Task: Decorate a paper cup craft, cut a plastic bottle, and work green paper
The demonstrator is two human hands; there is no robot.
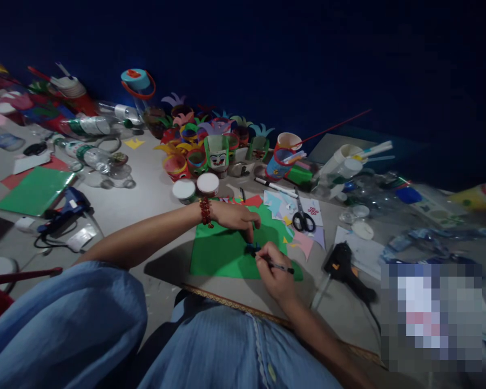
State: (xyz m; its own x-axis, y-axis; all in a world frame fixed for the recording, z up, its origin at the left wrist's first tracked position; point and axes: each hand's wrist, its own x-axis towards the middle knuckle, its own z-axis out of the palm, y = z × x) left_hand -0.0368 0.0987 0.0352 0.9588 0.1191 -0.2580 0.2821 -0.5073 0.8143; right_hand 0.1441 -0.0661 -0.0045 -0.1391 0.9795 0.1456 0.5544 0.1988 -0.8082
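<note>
A green sheet (221, 251) lies flat on the table in front of me. My right hand (276, 273) is closed around a dark, slim pen (282, 267), its tip end pointing left over the sheet. At that end lies a small dark blue piece (251, 248), too small to make out well. My left hand (235, 217), a red bead bracelet on its wrist, reaches over the sheet from the left. Its fingers are apart, and one points down to the blue piece, seemingly touching it. Black-handled scissors (303, 220) rest on paper scraps to the right of the sheet.
Two white-lidded jars (208, 185) stand behind the sheet, with several decorated cups (217, 154) farther back. A black glue gun (350, 270) lies at right, a blue glue gun (71, 208) at left. Plastic bottles (87, 154) lie at the back left.
</note>
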